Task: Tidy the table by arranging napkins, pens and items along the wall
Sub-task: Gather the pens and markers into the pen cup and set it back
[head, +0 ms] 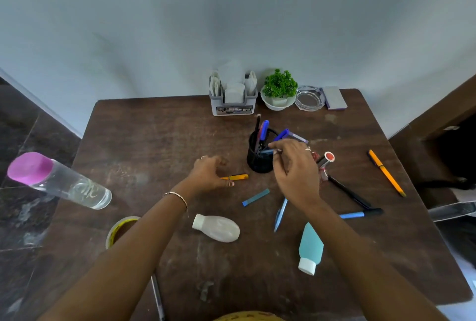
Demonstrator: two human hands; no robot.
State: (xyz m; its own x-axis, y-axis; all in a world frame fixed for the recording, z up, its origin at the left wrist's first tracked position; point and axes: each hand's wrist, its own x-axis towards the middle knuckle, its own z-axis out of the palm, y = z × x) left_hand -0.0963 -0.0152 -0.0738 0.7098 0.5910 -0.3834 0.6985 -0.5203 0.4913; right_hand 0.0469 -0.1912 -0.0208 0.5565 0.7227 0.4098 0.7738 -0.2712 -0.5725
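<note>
Yellow pen (238,177) pinched by left grip (210,172); right grip (296,166) pinches blue pen (268,151) at cup (258,163).

The pen (268,151) in my right hand (296,171) is over the pen cup (258,163), napkin holder (233,104) beyond; a short pen (238,177) lies under my left hand (210,172).

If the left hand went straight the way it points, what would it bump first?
Probably the short yellow pen, right at the left hand's fingertips; whether they touch is unclear.
</note>
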